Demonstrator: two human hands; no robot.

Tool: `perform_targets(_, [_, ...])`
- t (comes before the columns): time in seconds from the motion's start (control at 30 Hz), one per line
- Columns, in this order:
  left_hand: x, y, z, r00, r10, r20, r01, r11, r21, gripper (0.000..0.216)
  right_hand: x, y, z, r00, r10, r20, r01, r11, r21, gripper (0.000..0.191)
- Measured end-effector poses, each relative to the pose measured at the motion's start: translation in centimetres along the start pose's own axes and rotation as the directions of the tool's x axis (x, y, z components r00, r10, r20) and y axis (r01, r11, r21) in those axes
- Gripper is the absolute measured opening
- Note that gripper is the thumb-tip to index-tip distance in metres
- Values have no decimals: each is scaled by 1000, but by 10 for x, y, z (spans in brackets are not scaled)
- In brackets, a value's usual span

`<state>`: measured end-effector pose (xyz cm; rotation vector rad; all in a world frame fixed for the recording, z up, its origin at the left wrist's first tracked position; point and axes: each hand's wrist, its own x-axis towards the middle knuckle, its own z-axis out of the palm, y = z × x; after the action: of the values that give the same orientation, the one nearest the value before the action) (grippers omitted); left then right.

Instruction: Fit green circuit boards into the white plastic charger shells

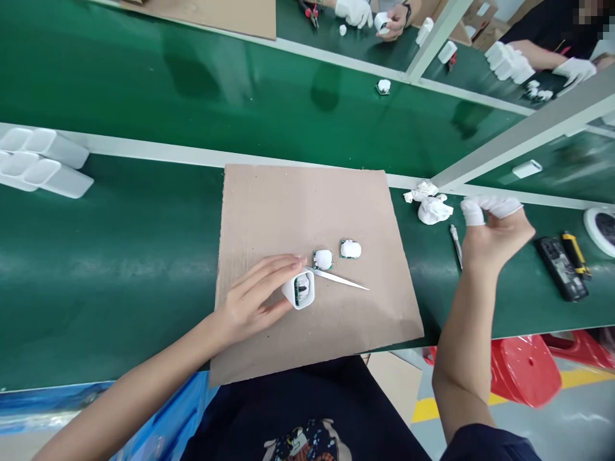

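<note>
My left hand grips a white plastic housing whose open end faces me. Inside it a green circuit board edge and a dark part show. Just beyond lie two small white-topped circuit modules, the nearer module and the farther module. A white pointed tool rests beside them on the cardboard sheet. My right hand, with white finger covers, is raised at the right near crumpled tissue. Its thumb and index finger come together; whatever is between them is hidden.
White housings are stacked at the left. Right of the cardboard lie a pen-like tool, a dark device and a yellow cutter. Metal rails cross the bench. Co-workers' gloved hands are at the back. A red stool stands below.
</note>
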<state>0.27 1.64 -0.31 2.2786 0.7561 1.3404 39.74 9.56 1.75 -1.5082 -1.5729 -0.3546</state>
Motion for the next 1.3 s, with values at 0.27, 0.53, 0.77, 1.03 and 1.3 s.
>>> perform_targets(0.27, [-6, 0, 1, 970, -242, -39, 235, 964, -123, 59, -10, 88, 22, 967, -37, 253, 97, 969, -229, 14])
perform_targets(0.53, [-4, 3, 0, 964, -261, -50, 247, 950, -192, 58, -9, 99, 32, 957, -87, 277, 157, 957, -243, 26])
perform_targets(0.77, [0, 2, -1, 987, -151, 59, 162, 941, -296, 60, -8, 31, 13, 947, -219, 233, 270, 938, -217, 20])
perform_targets(1.03, [3, 0, -4, 826, -240, 510, 553, 525, -647, 60, -56, -164, -14, 668, -695, 266, 331, 597, 730, 6])
perform_targets(1.3, [1, -6, 0, 774, -241, 586, 630, 391, -671, 62, -82, -173, -9, 698, -646, 309, 301, 657, 691, 23])
